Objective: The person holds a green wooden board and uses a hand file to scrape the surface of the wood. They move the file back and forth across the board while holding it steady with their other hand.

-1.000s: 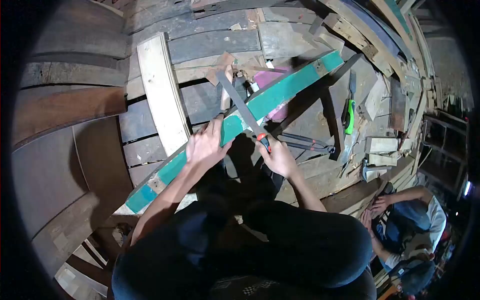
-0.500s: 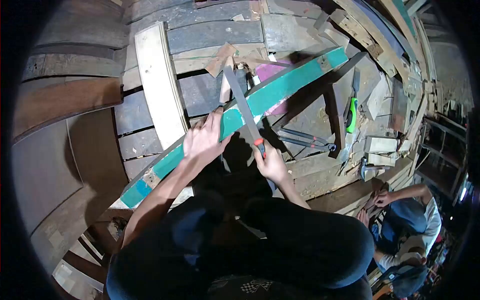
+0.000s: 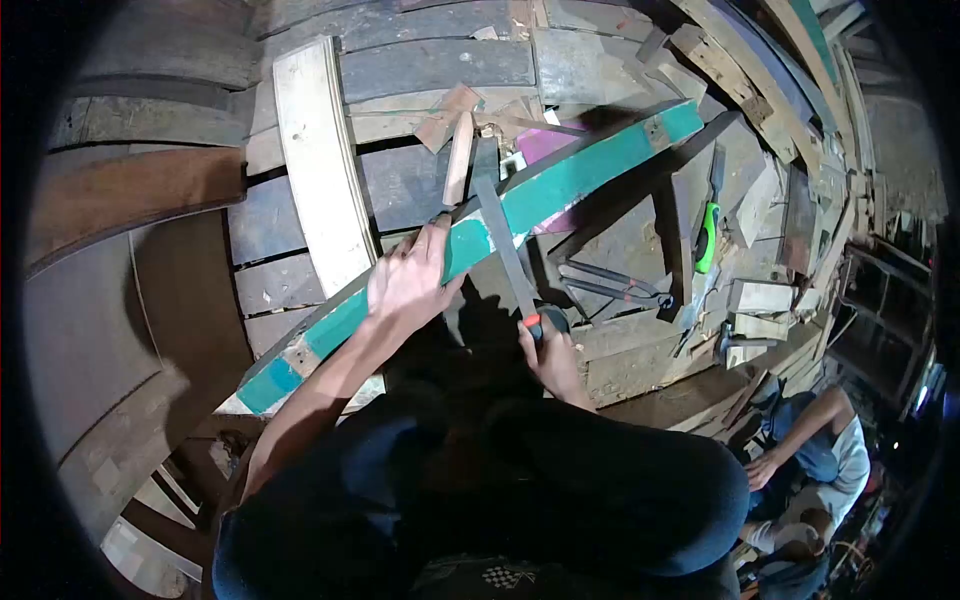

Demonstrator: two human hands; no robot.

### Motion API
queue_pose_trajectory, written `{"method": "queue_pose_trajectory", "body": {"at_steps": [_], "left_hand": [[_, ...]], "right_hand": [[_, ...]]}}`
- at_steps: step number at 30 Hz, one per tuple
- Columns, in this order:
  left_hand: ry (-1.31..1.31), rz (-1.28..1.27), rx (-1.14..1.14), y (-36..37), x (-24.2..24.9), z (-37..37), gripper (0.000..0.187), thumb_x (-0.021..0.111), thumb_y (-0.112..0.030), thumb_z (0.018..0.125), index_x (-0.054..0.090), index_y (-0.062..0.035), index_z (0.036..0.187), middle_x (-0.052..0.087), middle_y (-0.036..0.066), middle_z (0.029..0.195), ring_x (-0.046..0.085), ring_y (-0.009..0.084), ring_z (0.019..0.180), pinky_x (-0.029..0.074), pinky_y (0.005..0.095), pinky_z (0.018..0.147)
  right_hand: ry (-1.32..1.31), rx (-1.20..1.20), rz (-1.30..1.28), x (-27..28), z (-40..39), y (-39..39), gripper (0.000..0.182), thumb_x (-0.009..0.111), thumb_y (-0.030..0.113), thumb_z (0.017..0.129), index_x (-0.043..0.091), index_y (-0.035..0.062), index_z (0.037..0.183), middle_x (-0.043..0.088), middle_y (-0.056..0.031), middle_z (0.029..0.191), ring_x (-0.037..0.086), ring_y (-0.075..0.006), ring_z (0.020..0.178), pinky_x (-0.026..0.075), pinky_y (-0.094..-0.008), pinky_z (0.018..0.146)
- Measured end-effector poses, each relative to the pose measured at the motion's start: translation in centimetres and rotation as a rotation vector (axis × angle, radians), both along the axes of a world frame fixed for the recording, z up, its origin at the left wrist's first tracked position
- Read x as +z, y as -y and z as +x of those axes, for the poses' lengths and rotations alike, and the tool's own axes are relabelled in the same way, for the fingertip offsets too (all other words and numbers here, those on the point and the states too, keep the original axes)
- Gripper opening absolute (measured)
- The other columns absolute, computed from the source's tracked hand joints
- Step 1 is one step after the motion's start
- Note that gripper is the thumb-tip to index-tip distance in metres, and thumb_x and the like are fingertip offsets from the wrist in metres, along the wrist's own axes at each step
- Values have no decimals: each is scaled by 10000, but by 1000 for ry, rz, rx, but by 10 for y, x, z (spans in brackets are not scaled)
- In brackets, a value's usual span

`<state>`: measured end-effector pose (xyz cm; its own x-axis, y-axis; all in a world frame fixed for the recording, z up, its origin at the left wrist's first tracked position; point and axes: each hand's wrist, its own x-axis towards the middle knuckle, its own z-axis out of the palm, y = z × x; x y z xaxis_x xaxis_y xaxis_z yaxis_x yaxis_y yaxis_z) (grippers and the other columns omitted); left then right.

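Note:
A long green-painted wooden beam point(image 3: 570, 182) lies slantwise in front of me, from lower left to upper right. My left hand point(image 3: 408, 272) grips it near the middle, thumb and fingers around its edges. Closed around the red-and-black handle of a flat metal file point(image 3: 508, 254) is my right hand point(image 3: 553, 358), on the near side of the beam. The file's blade crosses the beam's green face just right of my left hand, over a pale worn patch. Beyond the beam, close to the blade's tip, is a small pointed wood piece point(image 3: 459, 160).
A pale board point(image 3: 322, 165) lies at left on the plank surface point(image 3: 435, 70). To the right are a green-handled chisel point(image 3: 707, 238), pincers point(image 3: 615, 283), a hammer point(image 3: 730, 342) and wood offcuts point(image 3: 762, 297). Another person point(image 3: 815, 460) sits at lower right.
My right hand has drawn the file back toward me and slightly right, so less blade extends past the beam. My left hand stays put. The other person's arm and head have shifted.

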<state>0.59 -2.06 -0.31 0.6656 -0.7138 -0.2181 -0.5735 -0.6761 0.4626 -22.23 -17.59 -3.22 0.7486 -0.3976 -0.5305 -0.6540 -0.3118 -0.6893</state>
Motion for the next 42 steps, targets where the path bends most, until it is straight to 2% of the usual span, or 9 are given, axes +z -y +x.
{"method": "queue_pose_trajectory", "body": {"at_steps": [7, 11, 14, 16, 17, 22, 32, 35, 42], "left_hand": [[-35, -6, 10, -2, -6, 0, 699, 800, -319, 845, 472, -2, 1375, 676, 174, 1198, 730, 375, 969, 616, 453, 779], [14, -12, -6, -3, -8, -1, 730, 803, -316, 834, 456, -8, 1398, 673, 183, 1187, 723, 374, 989, 607, 454, 840], [-6, -16, 21, -1, -7, -1, 690, 796, -333, 848, 484, -25, 1381, 693, 208, 1159, 726, 413, 971, 615, 484, 798], [-13, -31, 31, 0, -3, 0, 685, 798, -325, 842, 490, -25, 1375, 692, 201, 1172, 726, 414, 973, 613, 484, 799], [-2, -28, 31, -1, -3, -1, 683, 799, -325, 843, 490, -26, 1373, 692, 201, 1171, 725, 411, 973, 612, 484, 799], [16, -37, 11, -2, -6, -2, 680, 794, -342, 855, 483, -19, 1366, 691, 207, 1148, 725, 397, 959, 618, 483, 765], [35, -40, 8, -3, -7, -2, 694, 793, -348, 850, 480, -13, 1371, 691, 213, 1149, 728, 398, 971, 620, 480, 770], [56, -39, 9, -2, -10, -1, 673, 797, -351, 847, 499, -14, 1347, 690, 204, 1136, 729, 395, 951, 618, 474, 756], [25, -8, 15, -2, -6, -1, 701, 812, -354, 830, 512, -5, 1359, 687, 189, 1136, 732, 389, 935, 619, 482, 768]], "right_hand": [[28, 127, -78, 23, 82, 17, 221, 628, 212, 999, 611, 3, 1066, 660, -257, 767, 685, -465, 769, 530, -486, 621], [162, 43, -47, 12, 14, 3, 232, 646, 195, 981, 627, -14, 1080, 675, -300, 789, 675, -506, 804, 543, -542, 678], [-137, 79, -138, 14, -12, -2, 237, 650, 197, 984, 632, -20, 1077, 680, -308, 830, 682, -501, 847, 544, -543, 691], [-145, 48, -76, 14, 3, 4, 238, 642, 204, 990, 633, -21, 1069, 681, -301, 819, 683, -502, 844, 544, -542, 689], [143, 45, -9, 12, 17, 6, 254, 641, 225, 998, 633, -23, 1054, 675, -289, 761, 681, -509, 799, 545, -545, 667], [87, 166, -134, 14, 88, 12, 265, 608, 262, 1007, 611, 6, 1078, 690, -223, 730, 708, -446, 731, 565, -507, 644], [-92, 69, -145, 15, -40, 8, 263, 668, 224, 972, 605, -1, 1093, 645, -293, 689, 646, -530, 668, 517, -583, 596], [182, 114, -96, -4, -3, 18, 264, 645, 235, 986, 618, -11, 1077, 680, -272, 748, 672, -515, 738, 544, -555, 648], [9, 190, -104, 33, 72, 28, 296, 624, 280, 1001, 614, -2, 1089, 685, -269, 785, 685, -486, 795, 550, -543, 678]]}}
